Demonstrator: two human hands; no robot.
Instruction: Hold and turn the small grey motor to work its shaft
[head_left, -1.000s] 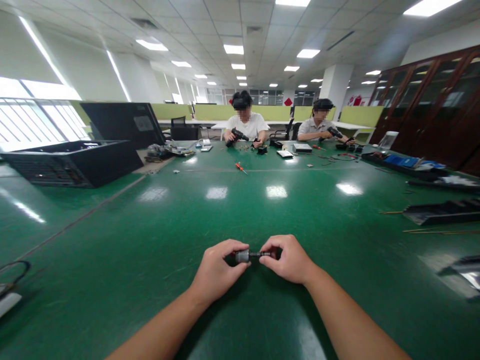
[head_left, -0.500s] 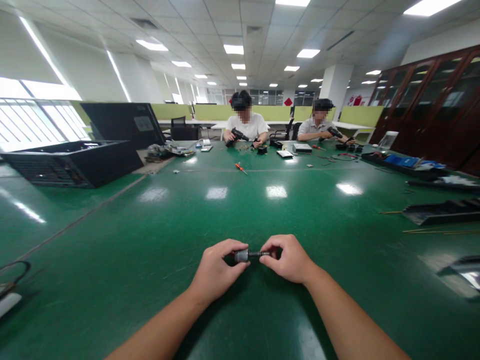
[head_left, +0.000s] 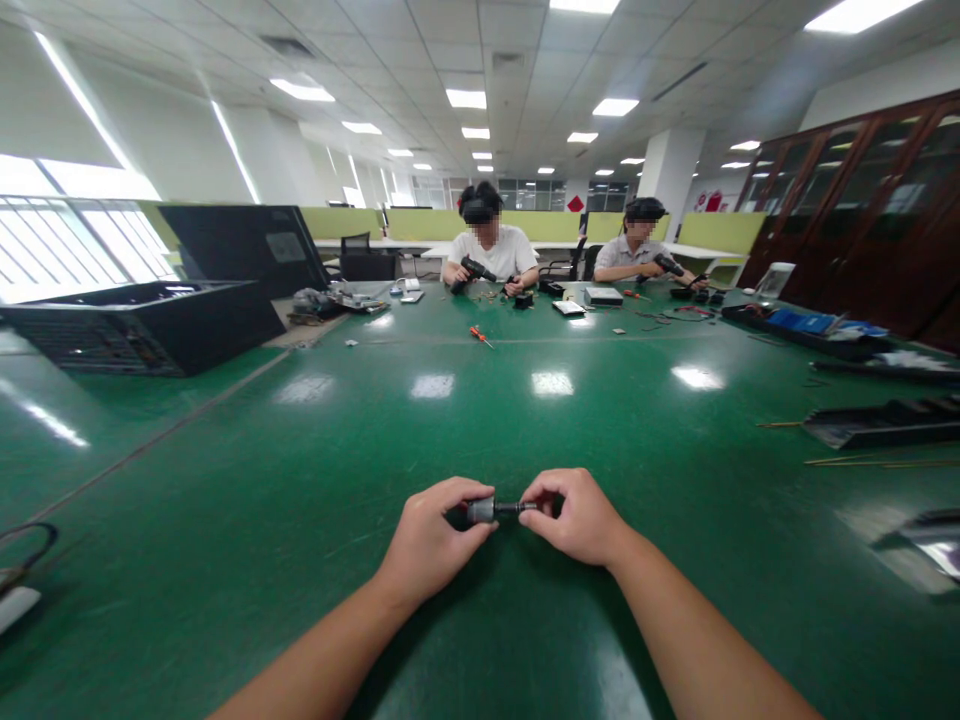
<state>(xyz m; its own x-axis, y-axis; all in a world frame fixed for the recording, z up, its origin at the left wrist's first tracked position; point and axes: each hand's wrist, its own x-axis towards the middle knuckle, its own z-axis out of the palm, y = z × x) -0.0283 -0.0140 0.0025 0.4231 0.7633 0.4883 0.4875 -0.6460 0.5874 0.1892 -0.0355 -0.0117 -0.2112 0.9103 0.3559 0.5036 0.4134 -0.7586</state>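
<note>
Between the thumb and fingers of my left hand [head_left: 435,535] lies a short grey metal cylinder [head_left: 481,510], about as wide as a small motor. A thin dark shaft [head_left: 508,508] runs from its right end toward my right hand [head_left: 577,517]. That hand is closed in a pinch on the shaft's far end. The part lies level, low over the green table [head_left: 480,430]. My fingers and palm hide the cylinder's left end and the tip of the shaft; what kind of part it is, I cannot tell for sure.
An orange screwdriver [head_left: 481,336] lies farther up the table. Two people sit across it holding drills. An open black computer case [head_left: 150,330] stands at the left. Black trays [head_left: 885,422] and thin rods [head_left: 877,463] lie at the right.
My hands and the part they hold stay nearly in the same place. Across the table, the person in the middle has shifted slightly to the left.
</note>
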